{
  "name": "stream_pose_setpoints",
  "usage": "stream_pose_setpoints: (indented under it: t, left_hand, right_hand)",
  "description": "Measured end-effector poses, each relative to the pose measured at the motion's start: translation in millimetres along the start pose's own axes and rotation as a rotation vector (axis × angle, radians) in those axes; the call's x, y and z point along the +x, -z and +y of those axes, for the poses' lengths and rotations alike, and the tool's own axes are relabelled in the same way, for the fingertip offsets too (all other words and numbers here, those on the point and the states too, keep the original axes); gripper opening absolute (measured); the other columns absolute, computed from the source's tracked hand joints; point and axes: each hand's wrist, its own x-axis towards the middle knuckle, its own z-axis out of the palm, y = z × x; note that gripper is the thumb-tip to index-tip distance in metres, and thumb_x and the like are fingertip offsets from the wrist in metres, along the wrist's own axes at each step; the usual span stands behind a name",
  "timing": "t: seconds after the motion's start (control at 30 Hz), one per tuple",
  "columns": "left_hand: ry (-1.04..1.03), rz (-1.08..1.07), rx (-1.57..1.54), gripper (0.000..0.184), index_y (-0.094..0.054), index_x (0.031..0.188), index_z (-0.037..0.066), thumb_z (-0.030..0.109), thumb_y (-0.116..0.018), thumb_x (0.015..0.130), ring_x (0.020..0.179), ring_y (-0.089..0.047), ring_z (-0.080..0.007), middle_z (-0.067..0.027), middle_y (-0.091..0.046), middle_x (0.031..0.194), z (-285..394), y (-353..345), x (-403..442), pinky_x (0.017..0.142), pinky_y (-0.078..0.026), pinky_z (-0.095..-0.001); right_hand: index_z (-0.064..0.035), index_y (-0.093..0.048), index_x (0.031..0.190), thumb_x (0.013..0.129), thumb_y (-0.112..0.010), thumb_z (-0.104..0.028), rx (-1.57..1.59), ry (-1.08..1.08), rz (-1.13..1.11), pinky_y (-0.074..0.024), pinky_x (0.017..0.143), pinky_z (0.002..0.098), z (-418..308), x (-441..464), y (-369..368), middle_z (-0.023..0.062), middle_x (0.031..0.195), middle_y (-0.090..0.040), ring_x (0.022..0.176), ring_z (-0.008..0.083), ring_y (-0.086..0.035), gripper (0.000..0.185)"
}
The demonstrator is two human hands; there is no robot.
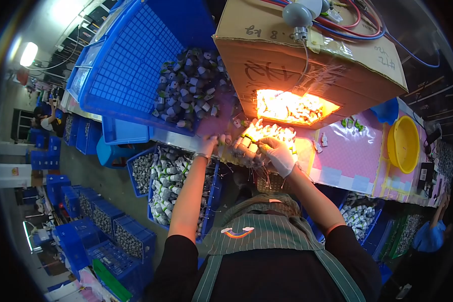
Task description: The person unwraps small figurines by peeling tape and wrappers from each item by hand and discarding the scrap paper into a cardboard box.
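Note:
My right hand (279,157), in a pale glove, is closed at the near edge of a brightly lit heap of small bulb-shaped pieces (272,133), its fingers around one of them. To its left, my left hand (212,145) has its fingers curled in at the table edge; what they hold is too small to make out. Between the hands lie several white and grey pieces (246,147) with green bands, and thin wires hang down from them. Behind the heap stands a cardboard box (287,65) with a glowing opening.
A blue crate (121,75) of grey pieces (186,88) tilts at the left. Below it is a bin of white-and-grey pieces (171,181). A yellow basin (403,145) rests on the pink tabletop (345,151) at the right. Cables (347,30) and a bulb (297,16) lie atop the box.

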Motion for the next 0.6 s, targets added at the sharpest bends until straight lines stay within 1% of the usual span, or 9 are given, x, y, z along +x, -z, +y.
stream_pose_setpoints:
  t: [0.13, 0.2, 0.23, 0.33, 0.37, 0.43, 0.47, 0.53, 0.6]
  left_hand:
    - [0.081, -0.045, -0.082, 0.026, -0.062, 0.112, 0.004, 0.014, -0.061, 0.088, 0.073, -0.058, -0.0145, -0.0028, -0.061, 0.084, -18, 5, 1, 0.064, -0.045, -0.0277]
    - [0.093, -0.337, -0.621, 0.025, -0.062, 0.11, 0.005, 0.014, -0.063, 0.087, 0.073, -0.058, -0.0145, -0.0026, -0.06, 0.083, 2, 12, -20, 0.064, -0.045, -0.0272]
    - [0.108, -0.37, -0.693, 0.024, -0.062, 0.109, 0.005, 0.013, -0.064, 0.087, 0.076, -0.059, -0.0145, -0.0023, -0.06, 0.083, 23, 10, -37, 0.065, -0.046, -0.0281]
    - [0.115, -0.234, -0.743, 0.021, -0.061, 0.106, 0.005, 0.012, -0.064, 0.087, 0.068, -0.058, -0.014, -0.0015, -0.058, 0.075, 48, 7, -54, 0.058, -0.044, -0.0277]
    - [0.114, -0.234, -0.74, 0.021, -0.061, 0.106, 0.005, 0.012, -0.064, 0.087, 0.068, -0.058, -0.014, -0.0015, -0.058, 0.075, 39, 10, -43, 0.058, -0.044, -0.0277]
    - [0.032, -0.084, 0.018, 0.018, -0.061, 0.104, 0.004, 0.011, -0.065, 0.088, 0.056, -0.055, -0.0133, -0.0012, -0.056, 0.069, 23, 15, -29, 0.05, -0.042, -0.0271]
    - [0.023, -0.077, 0.014, 0.018, -0.061, 0.104, 0.004, 0.011, -0.065, 0.088, 0.056, -0.055, -0.0133, -0.0012, -0.056, 0.069, 23, 15, -28, 0.05, -0.042, -0.0271]
    - [0.063, -0.115, -0.159, 0.017, -0.061, 0.102, 0.003, 0.01, -0.066, 0.088, 0.046, -0.048, -0.0126, -0.0008, -0.054, 0.065, 22, 14, -31, 0.043, -0.039, -0.0264]
    - [0.06, -0.122, -0.203, 0.017, -0.061, 0.103, 0.003, 0.011, -0.066, 0.088, 0.048, -0.049, -0.0128, -0.0019, -0.055, 0.066, 20, 18, -37, 0.046, -0.041, -0.0266]
  right_hand:
    - [-0.0032, -0.06, 0.112, 0.097, -0.061, -0.02, 0.015, -0.026, -0.006, -0.0426, 0.051, 0.0211, 4, -3, 1, 0.0017, 0.079, -0.063, 0.057, 0.0069, -0.054, 0.022]
    - [-0.0031, -0.061, 0.111, 0.097, -0.061, -0.02, -0.001, -0.056, 0.011, -0.0426, 0.051, 0.0208, 10, -5, 7, 0.0018, 0.079, -0.063, 0.058, 0.0069, -0.054, 0.022]
    - [-0.003, -0.061, 0.111, 0.097, -0.061, -0.02, 0.036, -0.084, -0.011, -0.0429, 0.052, 0.0206, 15, -4, 12, 0.0021, 0.08, -0.063, 0.059, 0.007, -0.055, 0.022]
    - [-0.003, -0.061, 0.11, 0.096, -0.061, -0.02, 0.039, -0.109, -0.018, -0.0429, 0.053, 0.0204, 4, -7, 7, 0.0022, 0.081, -0.063, 0.06, 0.0069, -0.055, 0.022]
    - [-0.0031, -0.061, 0.11, 0.096, -0.061, -0.02, 0.005, -0.112, -0.002, -0.0425, 0.052, 0.0203, 1, -9, 2, 0.0021, 0.082, -0.063, 0.06, 0.0069, -0.055, 0.022]
    - [-0.0032, -0.061, 0.11, 0.096, -0.061, -0.02, 0.002, -0.072, -0.022, -0.0422, 0.052, 0.0204, 7, -7, -7, 0.0021, 0.081, -0.063, 0.06, 0.0069, -0.055, 0.022]
    - [-0.0032, -0.061, 0.111, 0.096, -0.06, -0.02, -0.003, -0.02, -0.042, -0.0418, 0.051, 0.0205, 6, -2, -10, 0.002, 0.081, -0.063, 0.059, 0.007, -0.055, 0.022]
    - [-0.0026, -0.06, 0.111, 0.096, -0.058, -0.017, -0.017, -0.019, -0.033, -0.0413, 0.05, 0.0207, 6, 3, -17, 0.0019, 0.081, -0.062, 0.057, 0.0074, -0.053, 0.021]
    - [-0.0027, -0.059, 0.112, 0.096, -0.055, -0.013, 0.0, -0.094, -0.049, -0.0419, 0.051, 0.0211, 9, 5, -18, 0.0018, 0.08, -0.061, 0.059, 0.0076, -0.053, 0.02]
